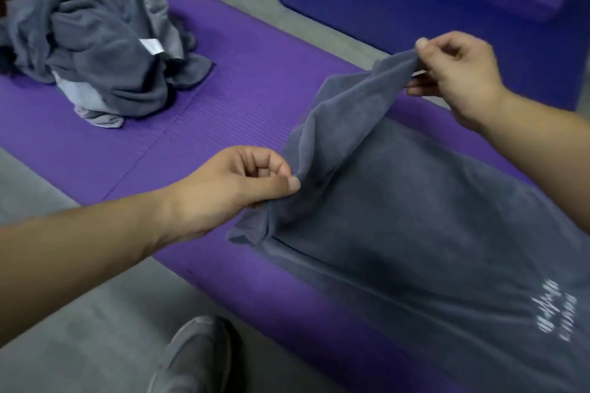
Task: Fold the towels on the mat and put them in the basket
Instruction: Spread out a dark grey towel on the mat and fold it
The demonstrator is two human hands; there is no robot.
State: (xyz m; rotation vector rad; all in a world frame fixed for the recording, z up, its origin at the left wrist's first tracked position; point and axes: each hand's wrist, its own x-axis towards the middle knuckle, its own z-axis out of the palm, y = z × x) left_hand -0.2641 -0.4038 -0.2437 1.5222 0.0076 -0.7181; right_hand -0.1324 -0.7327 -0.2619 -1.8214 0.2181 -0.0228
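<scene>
A grey towel [399, 217] with white lettering near its lower right lies spread over the purple mat [198, 124]. My left hand [230, 188] pinches the towel's near corner between thumb and curled fingers. My right hand [459, 73] pinches the far corner and lifts it off the mat, so the towel's left edge hangs raised between both hands. A crumpled heap of grey towels [95, 41] sits on the mat at the upper left. No basket is in view.
A second, darker purple mat [415, 0] lies on the grey floor at the upper right. My grey shoe [194, 357] stands on the floor by the mat's near edge.
</scene>
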